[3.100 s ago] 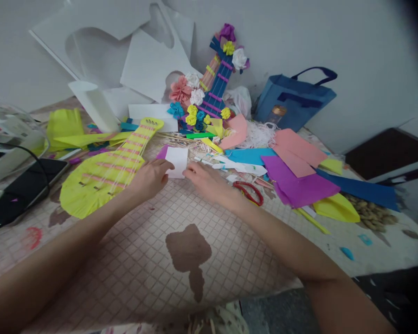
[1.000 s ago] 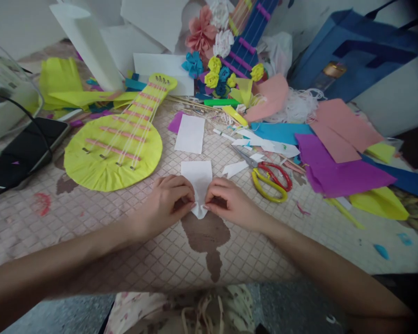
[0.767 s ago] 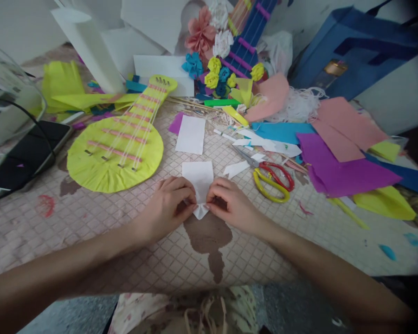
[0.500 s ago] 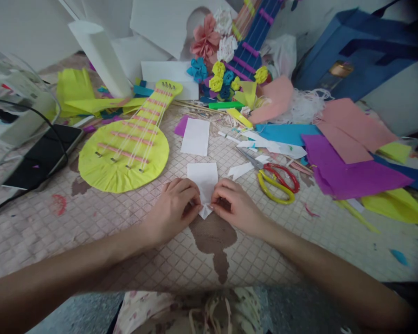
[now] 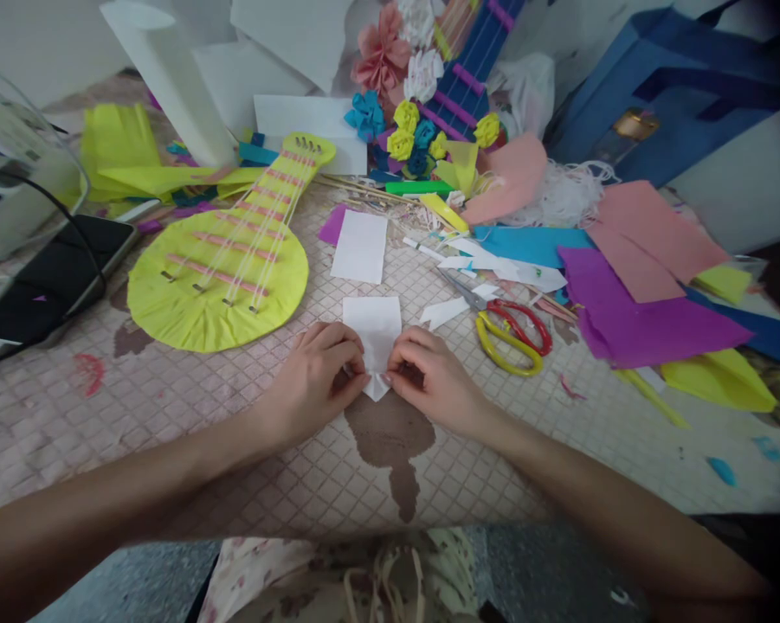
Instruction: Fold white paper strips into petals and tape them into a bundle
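A small white paper piece (image 5: 372,322) lies near the table's front, its lower end gathered into creases and a point. My left hand (image 5: 321,374) pinches the left side of that gathered end between thumb and fingers. On the opposite side my right hand (image 5: 434,377) pinches it too, a short gap between the two hands. Just beyond is a flat white paper rectangle (image 5: 359,247), with a purple scrap (image 5: 332,225) beside it. Scissors (image 5: 507,333) with red and yellow handles lie right of my right hand.
A yellow paper lute (image 5: 221,281) lies at left, beside a phone (image 5: 52,275). Paper flowers (image 5: 402,130) and a blue paper instrument (image 5: 467,78) stand behind. Purple tissue (image 5: 642,316), pink paper (image 5: 655,234) and a blue bag (image 5: 662,95) are at right.
The whole view has shifted slightly, so things appear a little further left and up. Both hands keep their pinch on the white paper, with hardly any other difference.
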A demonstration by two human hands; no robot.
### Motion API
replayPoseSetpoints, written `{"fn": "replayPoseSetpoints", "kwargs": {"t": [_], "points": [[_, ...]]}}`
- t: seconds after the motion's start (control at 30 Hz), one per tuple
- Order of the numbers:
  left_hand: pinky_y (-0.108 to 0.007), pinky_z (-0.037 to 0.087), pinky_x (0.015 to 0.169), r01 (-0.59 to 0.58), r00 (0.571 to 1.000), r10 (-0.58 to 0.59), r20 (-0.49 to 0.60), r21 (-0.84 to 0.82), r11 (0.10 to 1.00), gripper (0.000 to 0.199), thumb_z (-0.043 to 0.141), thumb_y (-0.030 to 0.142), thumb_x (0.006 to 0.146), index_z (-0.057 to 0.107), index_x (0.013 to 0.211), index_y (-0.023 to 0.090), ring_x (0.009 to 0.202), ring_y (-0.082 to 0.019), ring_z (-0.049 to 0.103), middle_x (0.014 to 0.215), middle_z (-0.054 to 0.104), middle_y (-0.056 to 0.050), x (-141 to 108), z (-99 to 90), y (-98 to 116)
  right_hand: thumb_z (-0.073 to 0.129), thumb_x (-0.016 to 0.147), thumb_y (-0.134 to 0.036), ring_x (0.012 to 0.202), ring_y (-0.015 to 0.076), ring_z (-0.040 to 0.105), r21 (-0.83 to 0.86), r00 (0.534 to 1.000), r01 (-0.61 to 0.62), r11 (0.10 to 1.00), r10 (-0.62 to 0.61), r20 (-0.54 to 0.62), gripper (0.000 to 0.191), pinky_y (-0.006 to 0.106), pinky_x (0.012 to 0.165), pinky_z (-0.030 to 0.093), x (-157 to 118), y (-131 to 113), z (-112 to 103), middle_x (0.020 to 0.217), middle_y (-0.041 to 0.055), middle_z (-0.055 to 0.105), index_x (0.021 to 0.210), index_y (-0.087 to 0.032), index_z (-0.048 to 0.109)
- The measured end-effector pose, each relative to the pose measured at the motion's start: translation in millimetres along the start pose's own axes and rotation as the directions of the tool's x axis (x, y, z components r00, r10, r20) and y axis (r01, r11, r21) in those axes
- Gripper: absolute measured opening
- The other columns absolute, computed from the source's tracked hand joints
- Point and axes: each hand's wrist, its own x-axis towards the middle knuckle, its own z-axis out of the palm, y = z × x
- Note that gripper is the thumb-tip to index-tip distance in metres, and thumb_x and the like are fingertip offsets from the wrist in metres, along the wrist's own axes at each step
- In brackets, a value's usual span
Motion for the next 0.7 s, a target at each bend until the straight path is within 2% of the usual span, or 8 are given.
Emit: {"fn": "replayPoseSetpoints", "kwargs": {"t": [0.5, 0.7], "points": [[-0.040, 0.042, 0.083, 0.027, 1.000, -0.026, -0.010, 0.082, 0.996, 0.002, 0.055, 0.016, 0.082, 0.053, 0.081, 0.016, 0.092, -0.022, 0.048, 0.093, 0.056, -0.006, -1.8, 5.9, 3.0, 0.058, 0.081, -0.016, 0.085, 0.0183, 0.051, -0.100, 0.998, 0.030, 0.994, -0.036, -0.059, 0.010, 0.034, 0.077, 0.041, -3.4, 1.4, 8.0, 0.087, 0.0039, 0.052, 0.077, -0.020, 0.050], [-0.040, 0.041, 0.083, 0.024, 1.000, -0.023, -0.014, 0.037, 0.999, 0.003, 0.055, 0.015, 0.083, 0.054, 0.085, 0.018, 0.093, -0.022, 0.048, 0.094, 0.056, -0.005, -1.0, 3.9, 4.0, 0.058, 0.081, -0.016, 0.085, 0.0190, 0.050, -0.107, 0.998, 0.021, 0.994, -0.028, -0.059, 0.010, 0.034, 0.078, 0.040, -3.7, 1.6, 8.9, 0.086, 0.0037, 0.050, 0.080, -0.020, 0.049]]}}
